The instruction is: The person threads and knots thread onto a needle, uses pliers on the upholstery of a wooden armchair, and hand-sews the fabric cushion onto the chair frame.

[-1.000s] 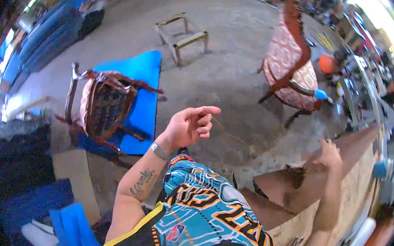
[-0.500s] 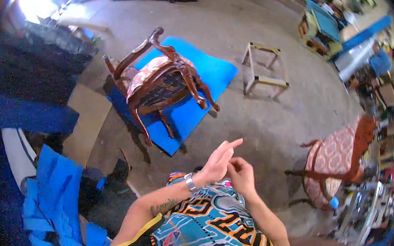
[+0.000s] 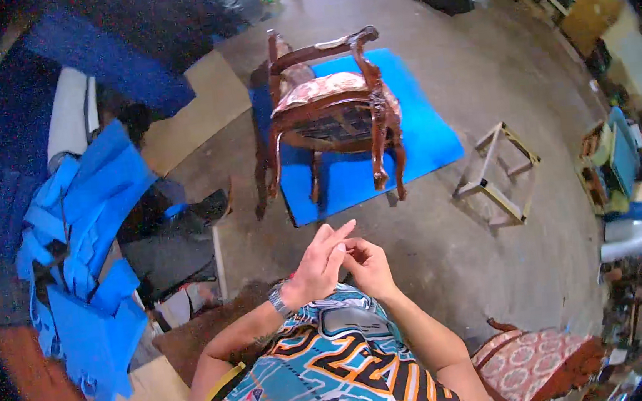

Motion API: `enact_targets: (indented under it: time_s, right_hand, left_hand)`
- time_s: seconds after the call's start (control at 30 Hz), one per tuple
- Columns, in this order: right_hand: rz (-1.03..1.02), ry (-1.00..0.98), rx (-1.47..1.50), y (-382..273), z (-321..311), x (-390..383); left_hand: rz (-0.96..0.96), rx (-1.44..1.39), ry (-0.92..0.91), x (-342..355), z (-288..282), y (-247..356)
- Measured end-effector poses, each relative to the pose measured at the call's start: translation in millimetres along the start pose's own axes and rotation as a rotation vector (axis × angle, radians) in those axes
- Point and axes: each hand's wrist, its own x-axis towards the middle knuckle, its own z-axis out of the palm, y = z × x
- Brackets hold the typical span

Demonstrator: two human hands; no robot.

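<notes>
Right hand (image 3: 369, 271) now against left hand (image 3: 318, 266)

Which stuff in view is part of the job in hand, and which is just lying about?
Likely part of the job:
left hand and right hand, fingers meeting; anything pinched is too small to tell
carved wooden chair ahead of them
blue sheet beneath it

Probably just lying about:
bare wooden frame, right
blue scraps, left
flat tan panel

The armchair (image 3: 331, 107) at upper centre is reddish-brown, its upholstery (image 3: 325, 87) pink-and-cream patterned — the mat (image 3: 435, 143) below bright blue. Lower centre, a teal jersey (image 3: 307, 376) carries black, orange and white — yellow-edged.
</notes>
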Motion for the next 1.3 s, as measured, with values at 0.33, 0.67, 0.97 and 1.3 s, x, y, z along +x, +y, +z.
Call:
enact_targets:
  time_s: [0.33, 0.67, 0.97, 1.3]
  right_hand:
    - [0.115, -0.241, -0.001, -3.5, 30.7, 39.7]
    - [0.201, -0.273, -0.327, 3.1, 132.4, 142.3]
    - [-0.039, 0.235, -0.118, -51.2, 217.2, 220.6]
    - [-0.154, 0.353, -0.026, -68.9, 226.8, 283.1]
  left_hand:
    - [-0.099, -0.038, 0.207, 1.3, -31.2, -36.0]
    - [-0.137, -0.044, 0.009, 54.1, -210.5, -134.7]
    - [0.275, 0.287, -0.731, 140.9, -331.5, -120.7]
    - [0.324, 0.24, -0.802, 225.4, -351.9, -127.3]
